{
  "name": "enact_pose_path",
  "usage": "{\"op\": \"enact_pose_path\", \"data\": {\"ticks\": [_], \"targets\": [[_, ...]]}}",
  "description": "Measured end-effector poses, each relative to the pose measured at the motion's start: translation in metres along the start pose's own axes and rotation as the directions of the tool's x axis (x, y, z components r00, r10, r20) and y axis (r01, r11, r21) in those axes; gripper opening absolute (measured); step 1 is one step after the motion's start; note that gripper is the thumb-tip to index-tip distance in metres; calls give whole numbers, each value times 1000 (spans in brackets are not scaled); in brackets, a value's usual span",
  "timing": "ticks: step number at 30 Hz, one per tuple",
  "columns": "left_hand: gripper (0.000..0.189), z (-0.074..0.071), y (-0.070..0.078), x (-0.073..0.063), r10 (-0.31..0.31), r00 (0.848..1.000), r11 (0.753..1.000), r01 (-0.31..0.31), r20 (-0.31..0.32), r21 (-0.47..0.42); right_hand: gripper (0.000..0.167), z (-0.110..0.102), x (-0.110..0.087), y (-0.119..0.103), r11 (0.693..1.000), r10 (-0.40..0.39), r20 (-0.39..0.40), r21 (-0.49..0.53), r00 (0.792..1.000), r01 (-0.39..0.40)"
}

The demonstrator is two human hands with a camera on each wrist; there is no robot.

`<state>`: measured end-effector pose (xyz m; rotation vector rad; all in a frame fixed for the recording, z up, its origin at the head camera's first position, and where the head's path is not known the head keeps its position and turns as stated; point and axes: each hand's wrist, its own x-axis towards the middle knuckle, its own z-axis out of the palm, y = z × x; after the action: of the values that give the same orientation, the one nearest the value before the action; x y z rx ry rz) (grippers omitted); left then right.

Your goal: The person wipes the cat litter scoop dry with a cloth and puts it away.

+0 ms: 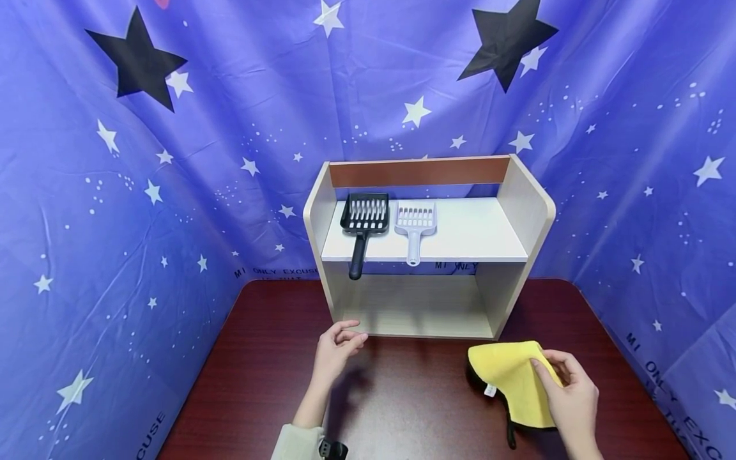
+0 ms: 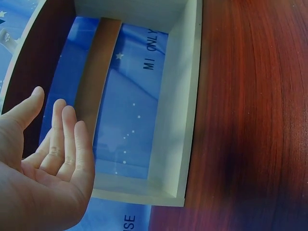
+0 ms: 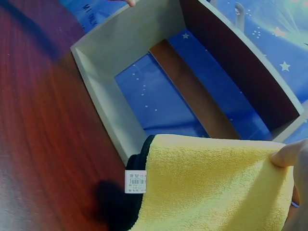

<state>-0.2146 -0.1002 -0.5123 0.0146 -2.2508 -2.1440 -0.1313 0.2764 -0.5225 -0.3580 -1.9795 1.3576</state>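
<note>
A folded yellow cloth (image 1: 512,377) with dark edging and a small white label (image 3: 135,182) hangs from my right hand (image 1: 572,399), thumb and fingers pinching its right side. In the right wrist view the cloth (image 3: 207,183) spreads in front of the shelf. My left hand (image 1: 336,351) holds nothing and hovers before the shelf's lower left corner, fingers loosely bent. The left wrist view shows that hand (image 2: 53,168) in front of the lower compartment, thumb apart from the fingers.
A two-tier wooden shelf (image 1: 540,211) stands at the back of the dark red table (image 1: 425,396). On its upper board lie a black slotted scoop (image 1: 359,246) and a pale lilac one (image 1: 414,239), handles jutting over the front edge. A starry blue curtain (image 1: 259,115) surrounds the table.
</note>
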Motion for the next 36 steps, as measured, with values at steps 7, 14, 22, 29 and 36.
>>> {"op": "enact_pose_path", "data": {"ticks": [7, 14, 22, 29, 36], "targets": [[37, 0, -1, -2, -1, 1000, 1000, 1, -7, -13, 22, -6, 15, -8, 997, -59, -48, 39, 997, 61], [37, 0, -2, -2, -9, 1000, 1000, 9, -5, -5, 23, -12, 21, -9, 993, -74, -46, 83, 996, 78], [37, 1, -3, -3, -12, 1000, 1000, 12, -3, -2, 24, -18, 21, -11, 987, -160, 125, 52, 979, 154], [37, 0, -4, -4, -21, 1000, 1000, 21, 3, -10, 24, -19, 19, -11, 977, -186, 248, 151, 951, 152], [36, -2, -8, -4, 6, 1000, 1000, -6, 8, 15, 24, -17, 16, -10, 958, -179, 257, 266, 950, 108]]}}
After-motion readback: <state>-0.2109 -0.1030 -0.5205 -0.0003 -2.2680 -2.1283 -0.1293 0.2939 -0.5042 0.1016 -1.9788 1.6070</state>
